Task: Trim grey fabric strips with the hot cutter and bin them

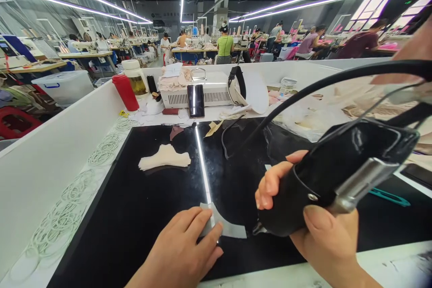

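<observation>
My left hand lies on a thin grey curved piece on the black tabletop, fingers stretched out and pressing on it. My right hand is wrapped around a bulky black corded hand tool, which has a metal cylinder along its side and a small pointed metal tip. That tip sits just right of the grey piece's end, apart from it as far as I can see. Farther back on the left lies a stack of cream fabric pieces cut to a curved shape.
A thick black cable arcs across the right side. Behind the black tabletop stand a phone, a white vented box, a red cup and a jar. Pale green rings line the left edge; teal tweezers lie right.
</observation>
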Demonstrator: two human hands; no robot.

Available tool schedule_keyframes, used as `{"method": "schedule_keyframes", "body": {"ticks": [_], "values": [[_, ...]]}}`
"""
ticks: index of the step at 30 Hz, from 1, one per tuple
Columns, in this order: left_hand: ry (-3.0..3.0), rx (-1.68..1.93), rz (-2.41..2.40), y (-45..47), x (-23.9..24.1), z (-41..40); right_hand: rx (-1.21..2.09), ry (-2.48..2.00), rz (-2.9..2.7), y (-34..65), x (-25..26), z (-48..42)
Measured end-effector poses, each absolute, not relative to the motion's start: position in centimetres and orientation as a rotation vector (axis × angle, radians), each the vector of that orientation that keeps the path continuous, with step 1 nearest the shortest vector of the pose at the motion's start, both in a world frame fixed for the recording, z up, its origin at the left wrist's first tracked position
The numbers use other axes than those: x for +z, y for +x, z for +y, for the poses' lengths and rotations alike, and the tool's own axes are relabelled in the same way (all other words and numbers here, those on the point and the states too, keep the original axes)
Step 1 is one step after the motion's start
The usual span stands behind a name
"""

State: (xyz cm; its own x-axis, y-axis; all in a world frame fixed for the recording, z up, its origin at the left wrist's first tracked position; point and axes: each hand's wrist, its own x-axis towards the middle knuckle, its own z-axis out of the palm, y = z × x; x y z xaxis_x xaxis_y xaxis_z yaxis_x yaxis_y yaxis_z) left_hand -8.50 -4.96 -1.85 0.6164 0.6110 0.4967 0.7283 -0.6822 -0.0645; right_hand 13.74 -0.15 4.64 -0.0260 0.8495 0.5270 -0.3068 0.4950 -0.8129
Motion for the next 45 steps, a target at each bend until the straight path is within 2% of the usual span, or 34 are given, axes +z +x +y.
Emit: {"method": "schedule_keyframes", "body": {"ticks": [45], "values": [[-2.603,-0.599,-1.079,-8.8,-1.4,-4.4,0.970,-0.542,-1.226,12.3,3.9,-0.5]]}}
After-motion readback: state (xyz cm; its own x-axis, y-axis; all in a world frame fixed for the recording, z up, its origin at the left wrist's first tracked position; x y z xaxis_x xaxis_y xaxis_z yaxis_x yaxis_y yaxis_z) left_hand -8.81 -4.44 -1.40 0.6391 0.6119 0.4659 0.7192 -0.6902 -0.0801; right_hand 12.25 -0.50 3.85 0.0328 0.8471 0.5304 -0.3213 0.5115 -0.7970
